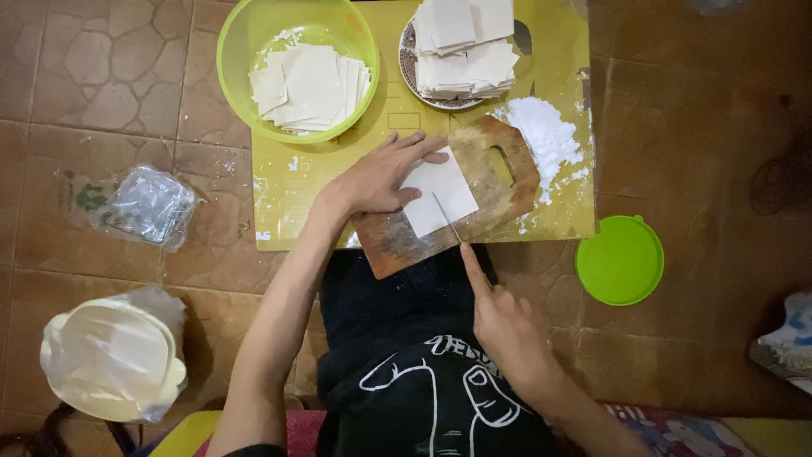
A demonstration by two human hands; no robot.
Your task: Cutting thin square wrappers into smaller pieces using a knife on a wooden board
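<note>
Pinning a square white sheet of thin dough [437,201] flat on the brown wooden cutting board [474,199], the left hand [381,176] spreads its fingers to stop it sliding. The right hand [506,326] is closed around a thin knife [448,218], forefinger along the blade for control. Cut squares fill the far lime-green plastic bowl [245,51].

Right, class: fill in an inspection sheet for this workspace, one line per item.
Surface: yellow mat on brown tiled floor, dusted with white flour.
Job's things: white dough square on wooden cutting board; thin knife.
Clutter: green plastic bowl, patterned plate, round green lid, clear plastic bag, bagged cream container.
Grips: left hand presses the dough; right hand holds the knife.
Cables: nothing seen.
Surroundings: dim floor.
</note>
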